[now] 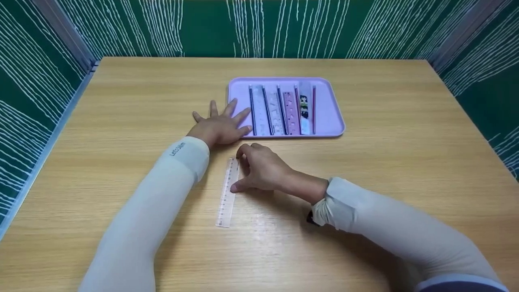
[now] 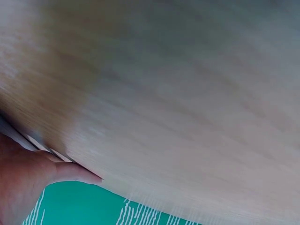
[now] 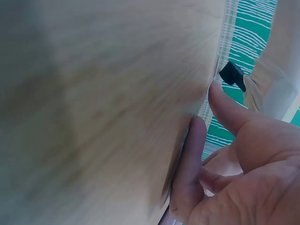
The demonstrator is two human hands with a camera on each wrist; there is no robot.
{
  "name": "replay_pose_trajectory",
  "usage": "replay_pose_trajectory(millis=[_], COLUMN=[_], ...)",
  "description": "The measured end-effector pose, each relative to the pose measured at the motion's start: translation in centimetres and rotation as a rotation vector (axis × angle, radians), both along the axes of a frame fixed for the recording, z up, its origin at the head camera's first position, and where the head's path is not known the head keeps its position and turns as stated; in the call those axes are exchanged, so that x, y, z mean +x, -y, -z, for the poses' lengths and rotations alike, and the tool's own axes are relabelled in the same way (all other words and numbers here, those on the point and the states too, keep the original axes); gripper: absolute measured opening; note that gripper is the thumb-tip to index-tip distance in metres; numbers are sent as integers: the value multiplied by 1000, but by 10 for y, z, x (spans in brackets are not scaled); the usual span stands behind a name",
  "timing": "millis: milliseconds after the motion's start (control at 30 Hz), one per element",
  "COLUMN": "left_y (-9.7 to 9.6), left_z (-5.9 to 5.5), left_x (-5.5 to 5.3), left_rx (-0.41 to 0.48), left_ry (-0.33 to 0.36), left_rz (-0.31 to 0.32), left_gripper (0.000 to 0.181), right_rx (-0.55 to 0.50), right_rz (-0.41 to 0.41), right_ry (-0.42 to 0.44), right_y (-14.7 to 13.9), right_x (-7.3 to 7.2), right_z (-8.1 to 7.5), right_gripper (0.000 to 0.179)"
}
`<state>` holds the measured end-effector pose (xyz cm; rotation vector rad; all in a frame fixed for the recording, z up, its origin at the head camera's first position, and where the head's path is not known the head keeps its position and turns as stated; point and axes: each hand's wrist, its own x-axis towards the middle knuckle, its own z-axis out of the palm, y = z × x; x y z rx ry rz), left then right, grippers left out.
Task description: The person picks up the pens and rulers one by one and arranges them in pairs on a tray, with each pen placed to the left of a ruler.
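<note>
A clear ruler (image 1: pixel 225 207) lies lengthwise on the wooden table in front of the tray. My right hand (image 1: pixel 265 168) holds it at its right side, the thumb midway along and the curled index finger by its far end. In the right wrist view the thumb (image 3: pixel 227 105) and index finger (image 3: pixel 192 150) meet the ruler's thin edge. My left hand (image 1: pixel 221 126) is spread wide over the left side of the purple tray (image 1: pixel 329 121), its thumb near the first pencil (image 1: pixel 253 117). Only the left thumb side (image 2: pixel 51 176) shows in the left wrist view.
Pencils and rulers lie alternately in a row in the tray, among them a pink ruler (image 1: pixel 290 113) and one with dark cartoon figures (image 1: pixel 304 111). Green walls with white streaks stand behind the table (image 1: pixel 385 162) and at both sides.
</note>
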<state>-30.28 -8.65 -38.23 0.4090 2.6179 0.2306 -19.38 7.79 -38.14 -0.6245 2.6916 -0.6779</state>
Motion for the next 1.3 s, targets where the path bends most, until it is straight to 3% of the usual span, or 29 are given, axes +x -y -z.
replay_pose_trajectory(millis=[233, 500, 733, 833, 933, 1100, 1300], left_y=[1, 1, 0, 0, -1, -1, -1], left_z=[1, 1, 0, 0, 1, 0, -1], left_x=[0, -3, -2, -1, -1, 0, 0], left_rx=[2, -12, -12, -9, -9, -10, -10], left_ry=[17, 26, 26, 24, 28, 25, 20], left_rz=[-12, -6, -15, -20, -21, -20, -13], left_gripper=[71, 71, 71, 71, 71, 71, 70], right_rx=[37, 111, 83, 64, 61, 148, 283], right_rz=[4, 64, 19, -43, -133, -321, -535], right_ry=[28, 93, 101, 63, -3, -163, -201], right_y=[5, 10, 1, -8, -17, -28, -36], right_x=[-1, -5, -6, -7, -6, -1, 7], right_z=[-1, -6, -10, -12, -12, -8, -1], right_gripper=[77, 78, 80, 87, 81, 62, 72])
